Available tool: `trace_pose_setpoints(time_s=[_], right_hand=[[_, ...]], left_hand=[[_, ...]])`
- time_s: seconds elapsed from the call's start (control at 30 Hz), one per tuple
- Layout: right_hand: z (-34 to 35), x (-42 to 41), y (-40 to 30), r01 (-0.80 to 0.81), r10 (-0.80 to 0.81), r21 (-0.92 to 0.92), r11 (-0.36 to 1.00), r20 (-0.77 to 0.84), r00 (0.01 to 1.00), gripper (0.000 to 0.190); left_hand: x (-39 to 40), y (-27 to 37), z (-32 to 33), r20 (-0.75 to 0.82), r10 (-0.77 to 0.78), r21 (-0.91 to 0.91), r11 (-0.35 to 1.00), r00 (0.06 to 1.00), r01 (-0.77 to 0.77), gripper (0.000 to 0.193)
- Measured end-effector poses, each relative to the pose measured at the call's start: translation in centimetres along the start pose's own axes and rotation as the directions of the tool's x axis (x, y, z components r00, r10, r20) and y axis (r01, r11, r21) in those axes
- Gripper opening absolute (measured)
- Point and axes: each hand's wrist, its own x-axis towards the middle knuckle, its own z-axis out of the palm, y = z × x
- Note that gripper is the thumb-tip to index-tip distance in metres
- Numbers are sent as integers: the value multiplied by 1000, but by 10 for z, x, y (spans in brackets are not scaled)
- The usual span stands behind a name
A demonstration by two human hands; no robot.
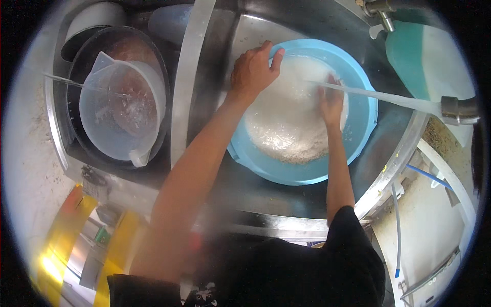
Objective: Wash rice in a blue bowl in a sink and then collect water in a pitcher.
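A light blue plastic basin (363, 82) sits in the stainless steel sink compartment before me. Cloudy white water (291, 103) fills much of it, and pale grains that look like rice (303, 153) lie heaped at its near side. My left hand (255, 71) grips the basin's far-left rim. My right hand (332, 99) dips into the water at the basin's right side; its fingertips are blurred by the murk, so whether it holds grains is hidden. From a metal faucet (458, 110) at the right, a water stream (387, 98) crosses the rim and lands near my right hand.
Across the steel divider (184, 88), a translucent plastic measuring jug (115, 142) sits within a large dark-rimmed vessel (71, 99). Another water stream (63, 80) runs into the jug. A second tap (385, 21) and a green-and-white container (406, 57) stand at the far right.
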Motion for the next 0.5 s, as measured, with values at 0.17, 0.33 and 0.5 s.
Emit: trace_pose_setpoints(time_s=[0.17, 0.33, 0.5], right_hand=[[54, 57, 38, -311, 221, 396, 864, 256, 941, 61], [66, 93, 26, -359, -22, 259, 897, 836, 548, 79], [25, 43, -78, 384, 32, -124, 915, 971, 237, 76]], left_hand=[[4, 9, 8, -32, -14, 38, 999, 999, 15, 34], [11, 7, 8, 12, -34, 57, 998, 999, 33, 42], [4, -12, -2, 101, -62, 74, 996, 993, 54, 44]])
